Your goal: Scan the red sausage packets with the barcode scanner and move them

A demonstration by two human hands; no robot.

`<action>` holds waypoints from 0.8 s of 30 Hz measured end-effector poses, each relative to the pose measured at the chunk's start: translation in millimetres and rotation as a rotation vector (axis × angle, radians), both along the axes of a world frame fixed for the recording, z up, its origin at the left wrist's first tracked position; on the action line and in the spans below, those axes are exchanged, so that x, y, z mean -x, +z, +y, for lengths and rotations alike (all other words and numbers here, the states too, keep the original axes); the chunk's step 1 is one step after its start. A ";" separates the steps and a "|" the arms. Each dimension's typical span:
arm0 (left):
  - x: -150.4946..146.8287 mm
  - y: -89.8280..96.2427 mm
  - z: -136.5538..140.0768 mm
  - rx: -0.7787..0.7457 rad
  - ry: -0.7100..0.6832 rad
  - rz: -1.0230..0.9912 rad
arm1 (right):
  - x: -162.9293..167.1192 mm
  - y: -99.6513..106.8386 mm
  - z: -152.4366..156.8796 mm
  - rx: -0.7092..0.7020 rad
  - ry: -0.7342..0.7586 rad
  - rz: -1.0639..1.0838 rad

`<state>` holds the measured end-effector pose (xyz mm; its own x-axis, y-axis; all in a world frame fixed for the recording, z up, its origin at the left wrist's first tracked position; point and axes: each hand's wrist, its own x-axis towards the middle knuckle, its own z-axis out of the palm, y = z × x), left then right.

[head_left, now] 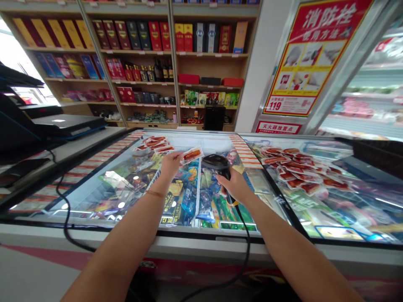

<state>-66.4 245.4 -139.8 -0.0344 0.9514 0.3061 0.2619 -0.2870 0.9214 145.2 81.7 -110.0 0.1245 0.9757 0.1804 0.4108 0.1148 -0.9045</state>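
My left hand (171,164) pinches the left end of a flat sausage packet (192,155), held above the freezer's glass lid. In my right hand (234,184) is a black barcode scanner (215,161), gripped by its handle with the head toward the packet. A black cable runs down from the scanner past the freezer's front edge. More sausage packets (155,143) lie on the glass at the far left. A bigger pile of similar packets (299,167) is spread over the glass on the right.
Under the glass of the chest freezer (201,241) lie many colourful frozen packs. At left, a flat-topped scale (69,124) stands on a counter, with a loose cable (65,209) hanging nearby. Shelves (135,52) of boxes and bottles line the back wall, beside a red poster (315,58).
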 end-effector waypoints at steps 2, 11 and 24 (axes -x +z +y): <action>-0.3 3.5 -2.9 -0.002 0.010 0.004 | 3.1 -1.1 -1.6 0.003 0.036 -0.007; 2.2 4.5 -1.6 -0.028 0.017 0.059 | 11.4 -1.9 -5.3 0.020 0.084 -0.066; 3.3 5.9 -2.3 -0.034 0.025 0.061 | 12.2 -0.7 -7.4 0.012 0.139 -0.137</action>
